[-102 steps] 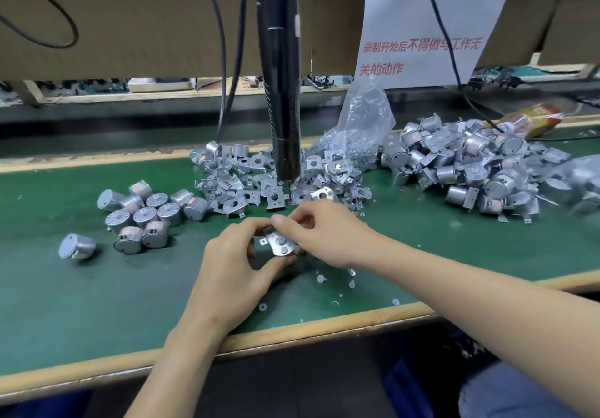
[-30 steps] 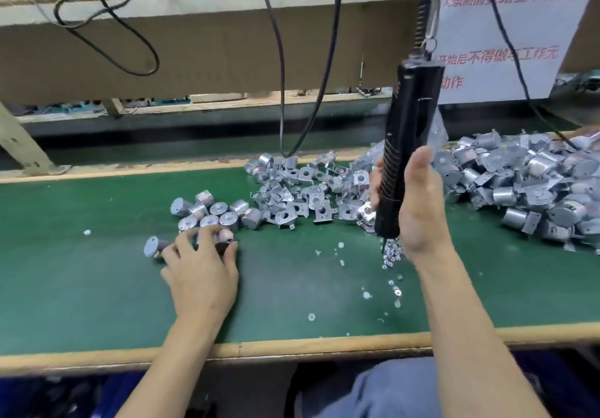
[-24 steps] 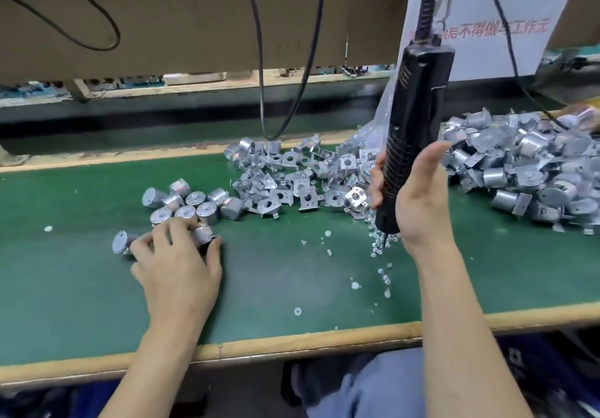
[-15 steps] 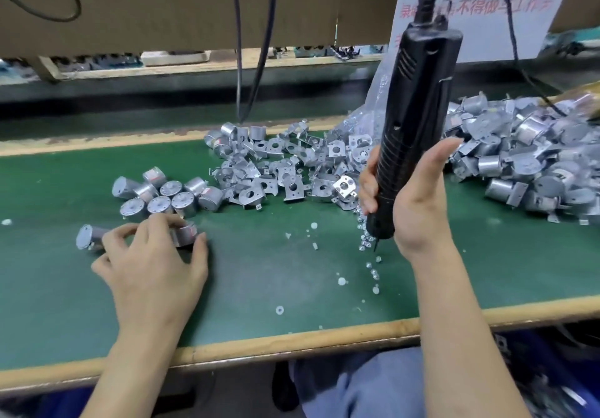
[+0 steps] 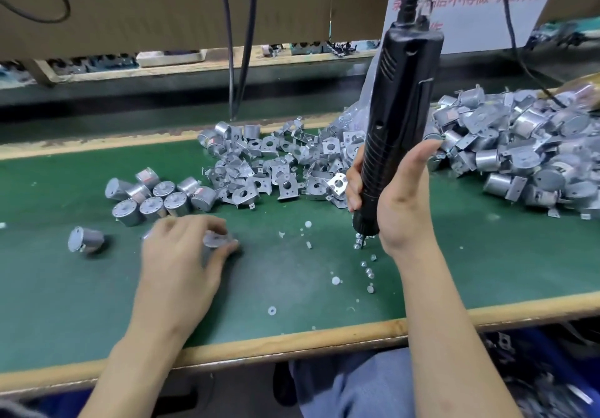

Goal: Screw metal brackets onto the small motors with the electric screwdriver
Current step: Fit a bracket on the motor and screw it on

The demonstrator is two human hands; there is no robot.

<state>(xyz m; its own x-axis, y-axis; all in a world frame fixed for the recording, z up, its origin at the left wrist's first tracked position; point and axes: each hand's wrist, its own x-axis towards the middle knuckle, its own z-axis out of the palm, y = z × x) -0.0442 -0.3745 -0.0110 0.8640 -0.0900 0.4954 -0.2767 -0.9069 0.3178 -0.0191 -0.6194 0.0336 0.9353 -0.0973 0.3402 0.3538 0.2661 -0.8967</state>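
My right hand [image 5: 396,203] grips the black electric screwdriver [image 5: 397,118], which hangs from a coiled cord; its tip sits in a small cluster of loose screws [image 5: 362,242] on the green mat. My left hand [image 5: 181,255] holds one small silver motor [image 5: 216,239] between thumb and fingers, low over the mat; the hand is blurred. A group of bare motors [image 5: 156,196] stands behind it, and one more motor [image 5: 82,239] lies alone to the left. A pile of metal brackets [image 5: 276,167] lies in the middle.
A large heap of motors with brackets [image 5: 526,151] fills the right side. A clear plastic bag [image 5: 360,118] lies behind the screwdriver. White washers and screws [image 5: 336,279] are scattered on the mat. The wooden table edge [image 5: 292,343] runs along the front. Two black cables [image 5: 238,44] hang at the back.
My left hand has moved right from the group of bare motors, carrying one motor toward the middle. My right hand keeps the screwdriver upright with its tip at the screws.
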